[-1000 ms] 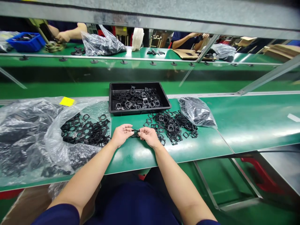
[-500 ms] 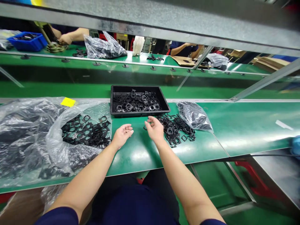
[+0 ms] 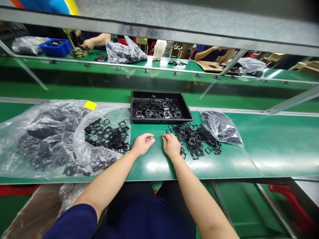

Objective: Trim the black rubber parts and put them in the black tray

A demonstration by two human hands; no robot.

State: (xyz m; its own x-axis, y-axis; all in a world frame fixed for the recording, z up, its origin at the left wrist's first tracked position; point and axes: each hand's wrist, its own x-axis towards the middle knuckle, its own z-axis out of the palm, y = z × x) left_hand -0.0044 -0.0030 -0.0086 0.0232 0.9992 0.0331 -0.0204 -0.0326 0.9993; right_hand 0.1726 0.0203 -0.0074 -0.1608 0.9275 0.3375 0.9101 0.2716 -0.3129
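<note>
Left hand (image 3: 142, 146): facing the right hand (image 3: 171, 146), grip standing slightly apart, seemingly empty.
Right hand: pointing down beside rings; cannot tell whether its grip is holding one.
Rings (image 3: 192, 141): lying between tray (image 3: 161, 121) and bench's (image 3: 274, 149) front edge.
Technique: pinching singly is probably avoiding tangles.
Yellow label (image 3: 90, 105): showing no readable writing.

I see small black plastic pieces (image 3: 192, 140), flat and thin, many with a square outline around a big round hole, heaped loosely just right of the middle of the frame. They overlap at all angles, some tilted on their neighbours; a few rings lie flat and apart along the heap's lower edge. More dark pieces (image 3: 117, 138) lie tangled in the mouth of a clear bag (image 3: 80, 134), left of centre. Another jumbled batch (image 3: 159, 108) fills a black tray (image 3: 161, 121), upper centre.
</note>
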